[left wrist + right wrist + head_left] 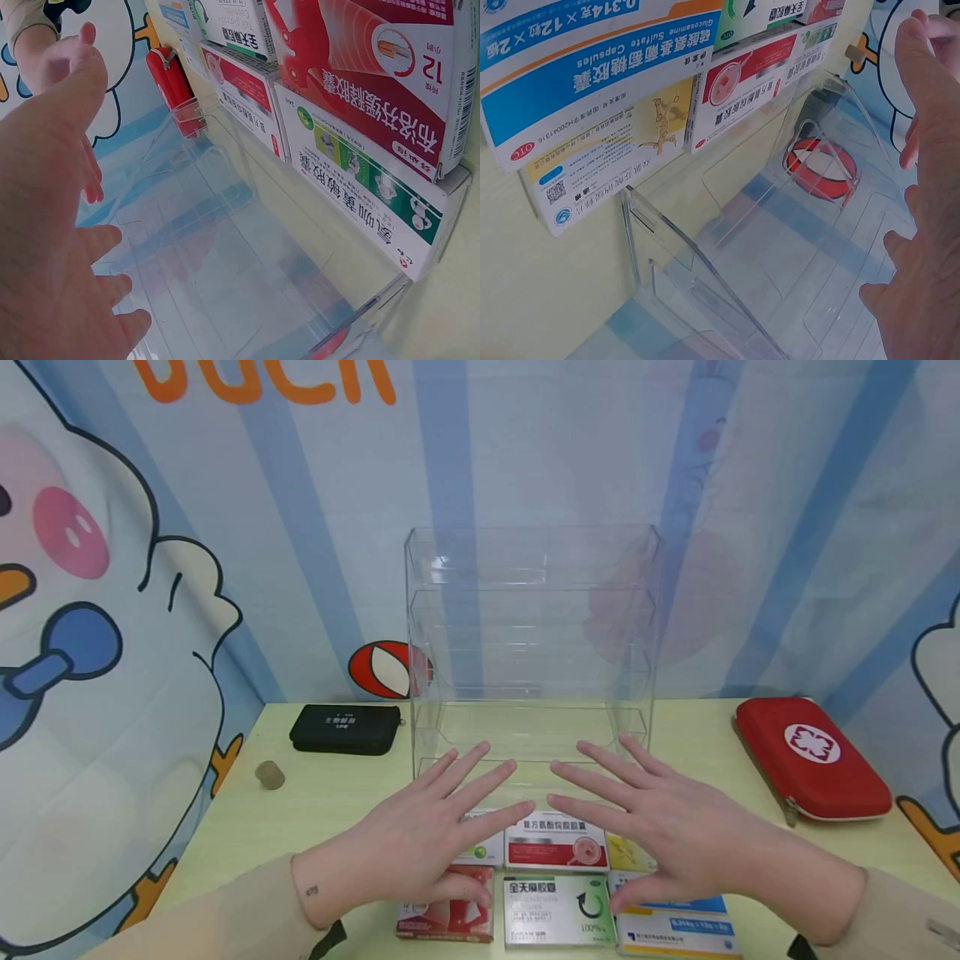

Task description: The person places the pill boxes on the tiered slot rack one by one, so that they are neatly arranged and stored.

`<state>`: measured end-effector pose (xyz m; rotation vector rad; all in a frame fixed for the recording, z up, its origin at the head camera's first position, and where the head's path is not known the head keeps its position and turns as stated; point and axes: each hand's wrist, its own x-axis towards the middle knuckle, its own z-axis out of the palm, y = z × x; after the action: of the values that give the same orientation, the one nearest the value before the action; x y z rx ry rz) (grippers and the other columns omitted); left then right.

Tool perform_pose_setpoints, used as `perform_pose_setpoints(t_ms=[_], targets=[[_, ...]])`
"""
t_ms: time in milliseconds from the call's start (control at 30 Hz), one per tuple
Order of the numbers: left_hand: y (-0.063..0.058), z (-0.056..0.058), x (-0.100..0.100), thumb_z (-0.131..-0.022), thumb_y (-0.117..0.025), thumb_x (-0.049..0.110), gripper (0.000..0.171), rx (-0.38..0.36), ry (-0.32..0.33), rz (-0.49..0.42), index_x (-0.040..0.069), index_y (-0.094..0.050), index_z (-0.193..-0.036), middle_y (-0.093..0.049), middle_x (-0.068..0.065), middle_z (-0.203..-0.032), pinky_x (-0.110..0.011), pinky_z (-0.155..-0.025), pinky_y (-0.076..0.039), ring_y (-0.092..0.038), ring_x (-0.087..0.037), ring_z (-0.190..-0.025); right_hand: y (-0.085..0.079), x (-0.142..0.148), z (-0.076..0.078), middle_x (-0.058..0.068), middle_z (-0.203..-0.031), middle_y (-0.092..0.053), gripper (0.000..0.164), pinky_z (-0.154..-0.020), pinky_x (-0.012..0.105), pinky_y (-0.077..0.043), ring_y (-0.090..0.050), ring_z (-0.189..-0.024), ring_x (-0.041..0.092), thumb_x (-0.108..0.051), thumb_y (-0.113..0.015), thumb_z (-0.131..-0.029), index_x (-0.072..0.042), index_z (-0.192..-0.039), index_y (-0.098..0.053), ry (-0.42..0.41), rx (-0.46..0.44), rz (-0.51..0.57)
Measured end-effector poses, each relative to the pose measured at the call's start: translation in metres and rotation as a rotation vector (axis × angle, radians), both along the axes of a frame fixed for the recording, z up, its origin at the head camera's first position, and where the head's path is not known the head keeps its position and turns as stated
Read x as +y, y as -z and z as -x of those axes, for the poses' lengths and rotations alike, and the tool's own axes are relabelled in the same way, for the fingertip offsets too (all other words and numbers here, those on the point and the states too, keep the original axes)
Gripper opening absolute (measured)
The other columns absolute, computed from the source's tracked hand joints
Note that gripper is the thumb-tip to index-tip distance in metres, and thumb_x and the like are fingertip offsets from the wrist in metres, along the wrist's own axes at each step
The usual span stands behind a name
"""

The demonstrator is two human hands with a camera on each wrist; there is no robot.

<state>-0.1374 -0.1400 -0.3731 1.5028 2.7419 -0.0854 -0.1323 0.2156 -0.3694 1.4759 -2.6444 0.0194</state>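
My left hand [435, 831] and right hand [667, 827] hover with spread, straight fingers over several medicine boxes, holding nothing. The boxes lie in two rows: a red and white box [555, 843] at the middle back, a green and white box [557, 910] in front of it. Under the left hand is a red box [442, 914]; under the right, a blue and white box [678, 931]. A yellow and white box [615, 157] shows behind the blue one in the right wrist view. Just behind the boxes stands a clear tiered acrylic rack [532, 643], with nothing on its shelves.
A black zip case [347, 730] lies left of the rack, with a small cork-like cylinder [270, 774] before it. On the right rests a red zip case [813, 760] with a white emblem. A printed cloth backdrop [330, 527] hangs behind the light yellow table [232, 852].
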Motion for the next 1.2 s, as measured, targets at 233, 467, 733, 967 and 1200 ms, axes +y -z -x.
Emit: perform_pose_setpoints(t_ms=[233,467,733,967,1200], targets=[[-0.002,-0.003,0.001,-0.098,-0.059,0.080,0.102,0.016,0.013,-0.012,0.042,-0.006,-0.177,-0.001,-0.003,-0.189,-0.066,-0.139,-0.025,0.000,-0.039,-0.175,0.001,-0.003,-0.005,-0.005,-0.187,-0.019,0.110,-0.141,0.068,-0.005,-0.020,-0.172,0.036,-0.091,-0.058,-0.089,-0.039,-0.177,-0.018,0.012,-0.033,-0.023],[-0.005,-0.002,0.002,-0.097,-0.059,0.081,0.102,-0.013,-0.009,0.005,0.044,-0.007,-0.176,-0.002,-0.001,-0.189,-0.065,-0.140,-0.022,0.000,-0.038,-0.175,0.004,0.000,-0.004,-0.002,-0.186,-0.021,0.109,-0.135,0.034,0.029,-0.023,-0.170,0.037,-0.091,-0.057,-0.089,-0.034,-0.176,-0.024,-0.010,0.020,-0.010],[-0.003,-0.004,0.003,-0.098,-0.060,0.080,0.103,-0.028,-0.011,0.003,0.045,-0.003,-0.176,0.002,0.001,-0.189,-0.064,-0.142,-0.018,0.004,-0.033,-0.176,0.002,0.000,-0.003,-0.006,-0.187,-0.018,0.108,-0.142,0.059,-0.003,-0.019,-0.173,0.035,-0.090,-0.058,-0.090,-0.038,-0.177,-0.019,0.032,-0.033,-0.002],[-0.004,-0.003,0.004,-0.099,-0.058,0.079,0.101,-0.022,-0.005,-0.002,0.044,-0.003,-0.176,0.002,0.001,-0.189,-0.062,-0.142,-0.018,0.003,-0.033,-0.176,0.000,-0.001,-0.004,-0.007,-0.187,-0.017,0.108,-0.132,0.075,-0.032,-0.018,-0.173,0.034,-0.091,-0.057,-0.089,-0.040,-0.176,-0.020,0.059,-0.036,0.010],[0.002,0.001,-0.002,-0.101,-0.065,0.071,0.096,0.073,-0.022,-0.125,0.035,-0.019,-0.177,-0.011,-0.005,-0.188,-0.059,-0.138,-0.033,-0.012,-0.036,-0.175,0.012,0.011,-0.014,-0.006,-0.185,-0.024,0.107,-0.123,0.074,-0.046,-0.023,-0.170,0.040,-0.087,-0.066,-0.088,-0.043,-0.175,-0.022,0.175,-0.170,0.080]])
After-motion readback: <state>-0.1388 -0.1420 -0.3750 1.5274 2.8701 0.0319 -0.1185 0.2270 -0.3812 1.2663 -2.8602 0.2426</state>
